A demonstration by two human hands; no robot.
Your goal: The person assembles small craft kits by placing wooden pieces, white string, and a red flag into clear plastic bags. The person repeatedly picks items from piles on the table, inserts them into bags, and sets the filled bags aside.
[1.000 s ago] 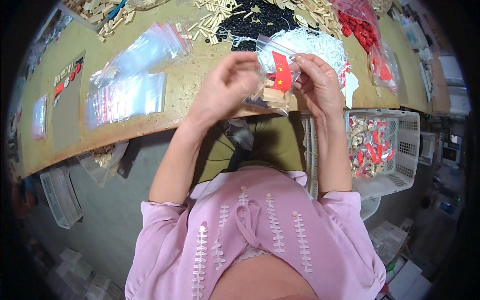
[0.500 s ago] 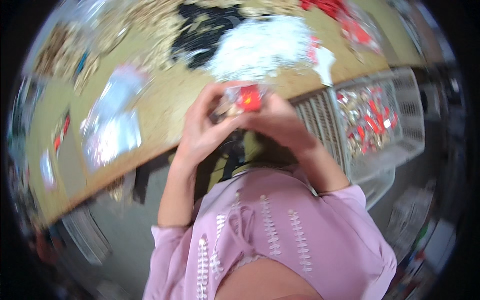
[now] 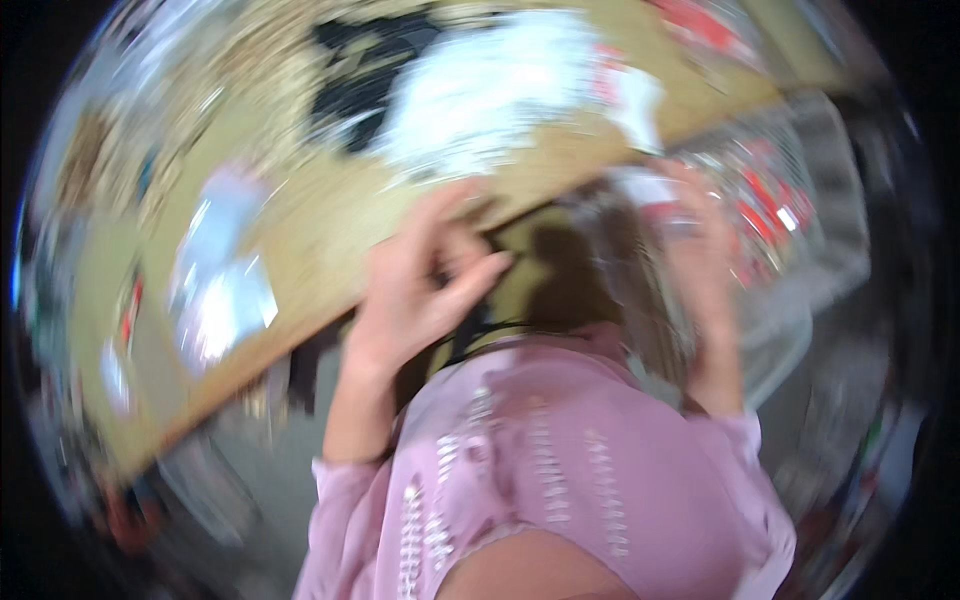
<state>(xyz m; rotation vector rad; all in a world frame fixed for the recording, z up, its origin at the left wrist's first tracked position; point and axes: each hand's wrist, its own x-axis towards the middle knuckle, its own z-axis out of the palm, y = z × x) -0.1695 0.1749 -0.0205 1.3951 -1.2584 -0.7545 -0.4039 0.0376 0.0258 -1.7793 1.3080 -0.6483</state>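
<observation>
My right hand point(image 3: 700, 245), smeared by motion, is at the near edge of the white plastic basket point(image 3: 842, 150). Its fingers grip a small clear packet point(image 3: 650, 190) with red and white showing; the rest of its contents is blurred. Above the table's front edge hovers my left hand point(image 3: 420, 275), fingers loosely curled and thumb apart, with nothing visible in it. Inside the basket lie several similar clear packets point(image 3: 765, 200) with red and tan pieces.
A white heap point(image 3: 480, 95) and a black heap point(image 3: 370, 70) of small pieces cover the far part of the wooden table point(image 3: 300, 250). Tan pieces spread at the far left. Clear plastic bags point(image 3: 225, 300) lie left of my left hand. Red pieces point(image 3: 705, 28) sit at the far right.
Both hands were together on the packet over the table's edge. My left hand has let go. My right hand has carried the packet rightward to the basket.
</observation>
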